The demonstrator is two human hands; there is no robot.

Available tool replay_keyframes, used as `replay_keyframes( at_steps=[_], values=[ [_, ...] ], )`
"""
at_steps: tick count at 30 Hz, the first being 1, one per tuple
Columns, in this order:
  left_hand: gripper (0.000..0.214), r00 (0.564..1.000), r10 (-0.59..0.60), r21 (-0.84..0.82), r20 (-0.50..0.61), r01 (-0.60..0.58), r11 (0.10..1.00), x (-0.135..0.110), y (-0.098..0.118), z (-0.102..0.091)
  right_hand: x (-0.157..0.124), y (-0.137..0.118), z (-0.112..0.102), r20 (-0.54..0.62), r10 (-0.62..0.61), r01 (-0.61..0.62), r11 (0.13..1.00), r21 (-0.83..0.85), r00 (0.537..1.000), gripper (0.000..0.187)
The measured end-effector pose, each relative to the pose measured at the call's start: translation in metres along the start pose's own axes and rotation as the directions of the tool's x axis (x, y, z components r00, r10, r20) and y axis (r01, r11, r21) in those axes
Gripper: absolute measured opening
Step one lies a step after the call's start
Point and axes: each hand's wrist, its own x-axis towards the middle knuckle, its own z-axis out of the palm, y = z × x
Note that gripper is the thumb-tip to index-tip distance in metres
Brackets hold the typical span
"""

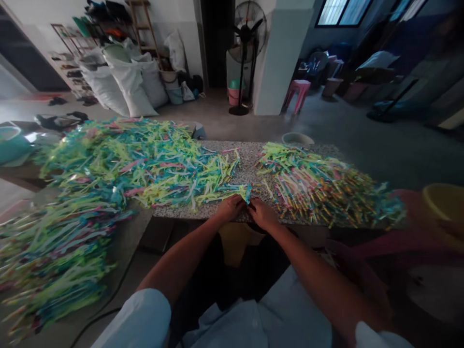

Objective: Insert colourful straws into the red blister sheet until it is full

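A sprawling heap of green, blue and pink strips covers the left of a speckled stone table, with a smaller, tidier pile on the right. At the near edge between them, the left hand and right hand meet, fingers pinched closed on one teal strip.

three heaps of coloured strips, two hands, one fan, one stool

I get a dim feed; daylight thru window top rt; edges warp, left strip pile blurs.
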Motion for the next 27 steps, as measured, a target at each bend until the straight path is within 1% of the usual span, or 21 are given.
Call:
replay_keyframes(
  at_steps=[3,6,10,13,18,23,27],
  values=[
    [0.021,1.000,0.003,-0.052,0.002,-0.003,0.999,0.001,-0.001,0.000,0.003,0.004,-0.002,0.020,-0.014,0.014,1.000,0.000,1.000,0.021],
    [0.022,1.000,0.002,-0.069,0.017,-0.001,0.998,0.002,-0.002,0.001,0.007,0.006,-0.004,0.045,-0.021,0.021,1.000,-0.005,0.999,0.021],
    [0.024,0.999,-0.031,-0.027,0.019,0.031,0.999,0.003,0.000,0.004,0.010,0.009,-0.002,0.048,-0.031,0.033,0.999,-0.036,0.998,0.021],
    [0.026,0.999,-0.034,-0.006,0.008,0.034,0.999,0.003,0.002,0.005,0.011,0.012,0.001,0.035,-0.033,0.035,0.998,-0.049,0.999,0.019],
    [0.028,0.998,-0.069,0.023,-0.005,0.069,0.997,0.004,0.008,0.006,0.011,0.015,0.000,0.030,-0.052,0.052,0.999,-0.002,0.998,0.019],
    [0.031,0.997,-0.083,-0.001,-0.001,0.083,0.997,0.004,0.010,0.006,0.010,0.011,-0.006,0.044,-0.026,0.025,0.999,0.031,0.999,0.020],
    [0.030,0.998,-0.066,-0.030,-0.012,0.065,0.997,0.003,0.010,0.005,0.012,0.004,-0.008,0.047,0.047,-0.047,0.999,-0.007,0.998,0.020]
  ],
)
